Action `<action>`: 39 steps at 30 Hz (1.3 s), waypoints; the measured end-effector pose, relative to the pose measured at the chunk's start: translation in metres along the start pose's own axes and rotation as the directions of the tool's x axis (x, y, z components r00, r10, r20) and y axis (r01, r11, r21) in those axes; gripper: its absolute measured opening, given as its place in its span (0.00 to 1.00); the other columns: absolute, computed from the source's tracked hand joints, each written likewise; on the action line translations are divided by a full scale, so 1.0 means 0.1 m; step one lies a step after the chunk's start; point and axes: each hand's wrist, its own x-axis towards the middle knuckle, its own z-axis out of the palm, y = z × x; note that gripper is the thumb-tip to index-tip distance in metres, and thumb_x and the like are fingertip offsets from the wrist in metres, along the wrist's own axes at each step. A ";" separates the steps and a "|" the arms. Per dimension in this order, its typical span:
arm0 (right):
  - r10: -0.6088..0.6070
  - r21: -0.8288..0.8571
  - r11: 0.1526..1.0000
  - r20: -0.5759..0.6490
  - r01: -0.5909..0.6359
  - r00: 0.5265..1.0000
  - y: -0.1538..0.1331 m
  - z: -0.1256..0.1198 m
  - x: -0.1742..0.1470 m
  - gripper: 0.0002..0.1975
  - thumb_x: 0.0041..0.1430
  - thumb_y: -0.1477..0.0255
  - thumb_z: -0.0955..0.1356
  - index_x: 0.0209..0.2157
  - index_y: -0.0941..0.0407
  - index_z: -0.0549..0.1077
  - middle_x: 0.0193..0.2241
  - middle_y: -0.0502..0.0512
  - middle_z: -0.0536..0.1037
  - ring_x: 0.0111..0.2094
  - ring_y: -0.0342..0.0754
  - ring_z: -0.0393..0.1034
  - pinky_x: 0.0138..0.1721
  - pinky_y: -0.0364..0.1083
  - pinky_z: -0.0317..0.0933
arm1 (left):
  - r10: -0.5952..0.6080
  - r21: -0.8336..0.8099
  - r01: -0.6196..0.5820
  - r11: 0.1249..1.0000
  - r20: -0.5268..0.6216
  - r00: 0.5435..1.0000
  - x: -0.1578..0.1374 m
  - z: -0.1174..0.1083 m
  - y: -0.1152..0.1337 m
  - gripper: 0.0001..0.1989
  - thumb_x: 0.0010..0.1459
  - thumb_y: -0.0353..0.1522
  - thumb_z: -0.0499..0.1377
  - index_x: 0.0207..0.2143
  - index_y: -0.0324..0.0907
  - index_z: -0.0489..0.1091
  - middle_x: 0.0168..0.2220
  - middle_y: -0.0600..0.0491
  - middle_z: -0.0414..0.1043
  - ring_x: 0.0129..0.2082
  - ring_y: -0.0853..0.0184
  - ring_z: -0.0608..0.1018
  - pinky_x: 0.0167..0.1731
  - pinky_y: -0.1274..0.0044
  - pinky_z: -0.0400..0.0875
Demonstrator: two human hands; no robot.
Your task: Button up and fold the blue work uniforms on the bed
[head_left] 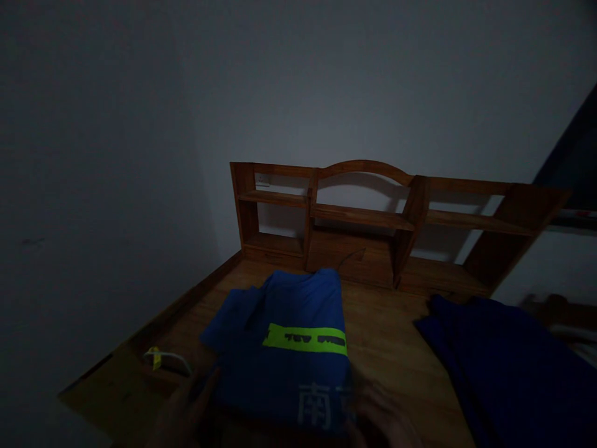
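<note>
A blue shirt (303, 298) lies partly folded on the wooden surface in front of me. It carries a bright yellow-green band (305, 339) with dark lettering, and pale characters (314, 404) show near its lower edge. My left hand (184, 407) is at the shirt's near left edge, fingers bent around the cloth. At the near right corner, my right hand (380, 410) has its fingers closed on the fabric. Both hands are dark and smeared by motion, and the frame's bottom cuts them off.
A low wooden shelf unit (359, 214) stands along the far wall. To the right lies a dark blue cloth (522, 367). On the left, a pale strap or cord (170, 356) with a yellow tag rests near the edge of the wooden surface (392, 330). The room is dim.
</note>
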 end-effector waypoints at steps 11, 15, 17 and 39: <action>0.244 -0.216 0.947 0.001 -0.239 0.970 0.63 0.59 1.76 0.32 0.60 0.52 0.57 0.62 0.51 0.51 0.64 0.58 0.41 0.64 0.57 0.30 0.60 0.62 0.28 | 0.062 0.032 -0.062 0.998 -0.004 0.998 -0.16 0.11 -0.14 0.16 0.44 0.37 0.53 0.36 0.46 0.71 0.40 0.48 0.75 0.45 0.53 0.74 0.45 0.67 0.69; 0.245 -0.281 0.930 -0.004 -0.236 0.970 0.83 0.88 1.93 0.28 0.64 0.54 0.51 0.61 0.50 0.54 0.64 0.56 0.44 0.64 0.54 0.32 0.59 0.62 0.19 | 0.119 0.045 -0.120 0.992 0.024 0.993 -0.14 0.10 -0.17 0.16 0.41 0.37 0.55 0.35 0.47 0.72 0.40 0.49 0.76 0.44 0.52 0.74 0.44 0.67 0.69; 0.245 -0.291 0.928 -0.002 -0.235 0.970 0.83 0.90 1.93 0.28 0.64 0.54 0.51 0.61 0.50 0.54 0.64 0.56 0.43 0.64 0.54 0.32 0.58 0.62 0.18 | 0.112 0.043 -0.113 0.993 0.007 0.994 -0.14 0.09 -0.16 0.17 0.40 0.37 0.55 0.35 0.47 0.73 0.38 0.50 0.77 0.43 0.51 0.75 0.42 0.67 0.69; -0.047 -0.202 0.975 0.237 0.096 0.970 0.01 0.66 0.35 0.36 0.61 0.57 0.58 0.64 0.52 0.36 0.64 0.54 0.41 0.64 0.55 0.36 0.61 0.58 0.40 | 0.080 -0.149 -0.090 0.985 -0.070 0.994 -0.14 0.19 -0.25 0.14 0.43 0.37 0.54 0.34 0.46 0.73 0.36 0.48 0.76 0.42 0.51 0.75 0.42 0.66 0.71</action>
